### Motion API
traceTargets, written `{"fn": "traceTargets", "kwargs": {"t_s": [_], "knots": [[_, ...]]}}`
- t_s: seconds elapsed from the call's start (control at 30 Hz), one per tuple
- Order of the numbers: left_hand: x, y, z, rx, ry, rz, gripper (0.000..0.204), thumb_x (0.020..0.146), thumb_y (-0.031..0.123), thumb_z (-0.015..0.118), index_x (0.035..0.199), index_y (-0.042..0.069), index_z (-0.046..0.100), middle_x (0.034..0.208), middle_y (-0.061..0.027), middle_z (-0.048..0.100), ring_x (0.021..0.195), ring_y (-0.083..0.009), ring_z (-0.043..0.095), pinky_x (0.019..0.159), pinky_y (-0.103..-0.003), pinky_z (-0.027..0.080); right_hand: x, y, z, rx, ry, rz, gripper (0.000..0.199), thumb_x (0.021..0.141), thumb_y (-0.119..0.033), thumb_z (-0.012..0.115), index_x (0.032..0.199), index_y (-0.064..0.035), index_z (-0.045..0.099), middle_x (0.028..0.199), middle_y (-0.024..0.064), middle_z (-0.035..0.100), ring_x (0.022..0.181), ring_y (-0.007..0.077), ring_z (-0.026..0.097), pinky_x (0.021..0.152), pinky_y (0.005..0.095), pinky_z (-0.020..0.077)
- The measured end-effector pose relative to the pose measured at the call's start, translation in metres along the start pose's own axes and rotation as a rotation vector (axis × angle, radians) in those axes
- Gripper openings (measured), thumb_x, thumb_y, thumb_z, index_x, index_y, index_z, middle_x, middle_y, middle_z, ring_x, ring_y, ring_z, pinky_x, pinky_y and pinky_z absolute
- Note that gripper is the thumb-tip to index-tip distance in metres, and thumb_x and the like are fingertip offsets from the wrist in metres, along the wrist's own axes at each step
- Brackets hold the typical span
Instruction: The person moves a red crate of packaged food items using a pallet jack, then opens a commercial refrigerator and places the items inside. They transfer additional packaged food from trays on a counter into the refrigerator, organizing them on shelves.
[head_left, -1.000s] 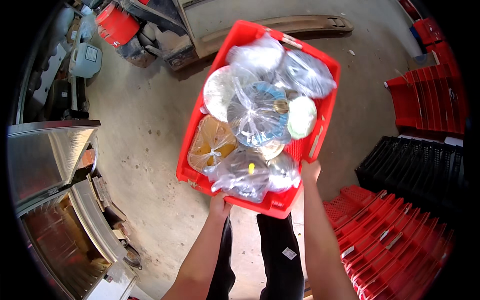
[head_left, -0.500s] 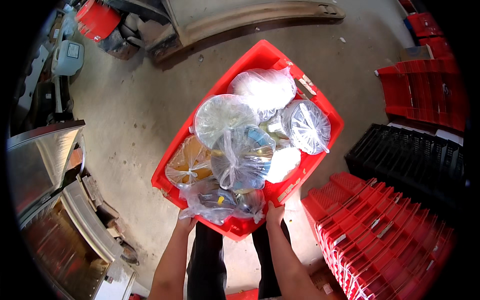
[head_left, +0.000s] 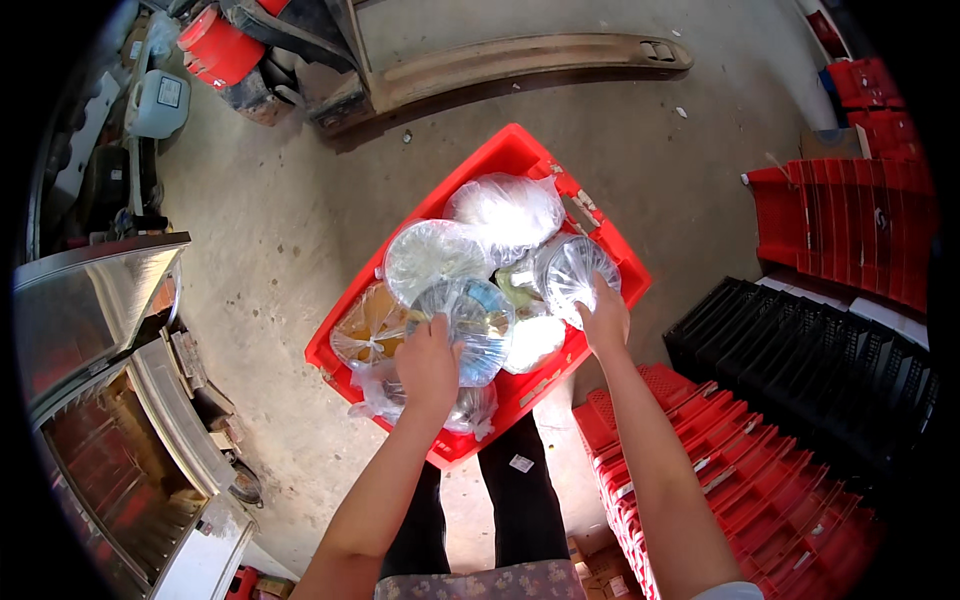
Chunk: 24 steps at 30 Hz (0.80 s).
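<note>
A red plastic crate [head_left: 505, 150] sits low over the concrete floor in front of my legs, packed with several clear bags of round food tubs. My left hand [head_left: 428, 365] is closed on the top of a bag holding a bluish tub [head_left: 480, 320] near the crate's middle. My right hand [head_left: 605, 322] grips a clear bag with a see-through lidded tub [head_left: 570, 268] at the crate's right edge. A white bagged tub [head_left: 432, 255], a frosty bag [head_left: 505, 208] and an orange-brown bag [head_left: 365, 325] lie around them.
Stacks of red crates [head_left: 740, 500] stand at my lower right, black crates [head_left: 830, 360] beside them, and more red crates [head_left: 850, 225] further right. A steel counter [head_left: 90, 300] is on the left. A pallet truck's fork [head_left: 520, 60] lies at the top.
The crate has come down and closer to my legs. Both hands have left its near rim and gone onto bags inside it.
</note>
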<state>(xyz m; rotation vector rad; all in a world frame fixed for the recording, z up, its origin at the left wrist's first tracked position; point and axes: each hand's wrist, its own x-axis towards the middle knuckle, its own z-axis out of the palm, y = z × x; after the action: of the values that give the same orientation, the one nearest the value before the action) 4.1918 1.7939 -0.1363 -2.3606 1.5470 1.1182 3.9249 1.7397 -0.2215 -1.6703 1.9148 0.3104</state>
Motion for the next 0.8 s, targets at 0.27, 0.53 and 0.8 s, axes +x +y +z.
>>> {"fn": "traceTargets", "kwargs": {"t_s": [0.27, 0.53, 0.8], "knots": [[-0.016, -0.020, 0.046, -0.038, 0.036, -0.099, 0.014, 0.078, 0.009, 0.056, 0.090, 0.003, 0.051, 0.082, -0.0210, 0.056, 0.076, -0.0391, 0.056, 0.066, -0.047, 0.044, 0.029, 0.007, 0.003, -0.180, -0.138, -0.016, 0.017, 0.078, -0.014, 0.057, 0.093, -0.0061, 0.053, 0.091, 0.0181, 0.059, 0.086, 0.0370, 0.057, 0.074, 0.0453, 0.0453], [-0.076, -0.021, -0.034, -0.674, -0.022, -0.013, 0.012, 0.081, 0.010, 0.052, 0.088, 0.001, 0.048, 0.079, -0.0258, 0.054, 0.079, -0.0437, 0.052, 0.066, -0.046, 0.041, -0.026, -0.010, -0.044, -0.135, -0.072, -0.166, 0.008, 0.076, -0.009, 0.054, 0.081, -0.0029, 0.054, 0.082, 0.0209, 0.059, 0.083, 0.0391, 0.056, 0.069, 0.0464, 0.0435], [-0.249, -0.114, -0.144, -0.730, -0.018, -0.006, 0.018, 0.081, 0.020, 0.054, 0.084, 0.002, 0.050, 0.074, -0.0226, 0.054, 0.074, -0.0409, 0.054, 0.063, -0.046, 0.043, -0.219, -0.071, -0.139, -0.003, -0.008, -0.242, 0.018, 0.073, -0.016, 0.054, 0.067, 0.0011, 0.053, 0.067, 0.0224, 0.054, 0.067, 0.0395, 0.054, 0.060, 0.0472, 0.0409]]}}
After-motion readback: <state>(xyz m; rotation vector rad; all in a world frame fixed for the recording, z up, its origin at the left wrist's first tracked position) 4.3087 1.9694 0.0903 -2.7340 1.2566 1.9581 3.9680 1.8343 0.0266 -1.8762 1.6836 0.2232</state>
